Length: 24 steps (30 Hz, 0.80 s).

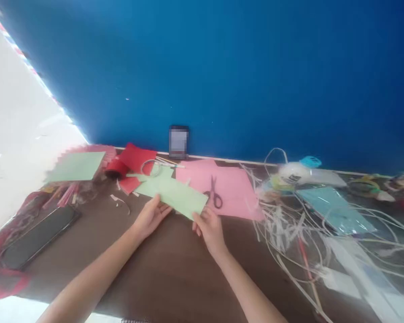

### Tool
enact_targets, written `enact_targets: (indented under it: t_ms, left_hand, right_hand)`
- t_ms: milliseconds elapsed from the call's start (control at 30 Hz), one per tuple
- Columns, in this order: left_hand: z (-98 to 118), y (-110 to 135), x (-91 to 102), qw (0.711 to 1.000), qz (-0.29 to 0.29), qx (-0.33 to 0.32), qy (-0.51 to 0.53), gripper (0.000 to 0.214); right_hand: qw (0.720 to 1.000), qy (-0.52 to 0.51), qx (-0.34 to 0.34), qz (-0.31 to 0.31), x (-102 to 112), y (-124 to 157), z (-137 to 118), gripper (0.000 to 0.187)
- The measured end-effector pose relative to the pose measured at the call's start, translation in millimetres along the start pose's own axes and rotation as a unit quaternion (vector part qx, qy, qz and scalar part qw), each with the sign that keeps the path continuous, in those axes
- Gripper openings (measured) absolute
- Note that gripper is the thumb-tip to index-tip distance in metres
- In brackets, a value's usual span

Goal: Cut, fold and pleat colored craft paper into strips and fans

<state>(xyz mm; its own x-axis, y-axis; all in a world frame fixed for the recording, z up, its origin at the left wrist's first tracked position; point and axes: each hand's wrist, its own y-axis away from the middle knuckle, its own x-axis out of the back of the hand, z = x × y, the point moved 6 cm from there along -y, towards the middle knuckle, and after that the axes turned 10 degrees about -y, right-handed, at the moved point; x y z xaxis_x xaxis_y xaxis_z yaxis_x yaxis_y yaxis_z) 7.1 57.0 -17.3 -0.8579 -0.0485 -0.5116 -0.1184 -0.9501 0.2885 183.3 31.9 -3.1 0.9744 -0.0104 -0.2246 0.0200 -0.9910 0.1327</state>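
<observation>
Both hands hold a light green sheet of paper [178, 195] over the middle of the dark table. My left hand [151, 216] grips its near edge, thumb on top and fingers beneath. At the right corner, my right hand [208, 226] pinches the sheet between thumb and fingers. Dark-handled scissors [214, 193] lie just beyond my right hand on pink paper [237, 184]. Behind the green sheet are red paper [139, 154], a red roll [117, 169] and a clear ring-shaped item [150, 167].
A black phone [40, 235] lies at the left, near another green sheet [77, 166]. Tangled white cords [283, 233], a blue packet [336, 208] and a white glue gun-like tool [294, 172] crowd the right. A small framed card [178, 142] stands against the blue wall [222, 80].
</observation>
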Motion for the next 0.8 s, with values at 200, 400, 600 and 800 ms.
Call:
enact_targets:
  t_ms: [200,400,600,800]
  left_hand:
    - [9.9,3.6,10.2,0.989,0.037,-0.048,-0.132,0.024]
    - [13.0,6.9,12.8,0.982,0.09,-0.071,-0.15,0.034]
    - [12.4,9.2,3.3,0.978,0.07,-0.089,-0.175,0.045]
    - [13.9,5.4,12.3,0.968,0.117,-0.107,-0.195,0.064]
  right_hand:
    - [0.999,0.022,0.042,0.02,5.7,-2.2,-5.7,0.022]
    - [0.995,0.025,0.077,0.05,8.9,-0.8,-11.7,0.021]
    - [0.997,0.027,0.068,0.033,6.8,-3.1,-10.5,0.02]
    - [0.996,0.041,0.078,0.021,4.5,-2.6,-11.4,0.021]
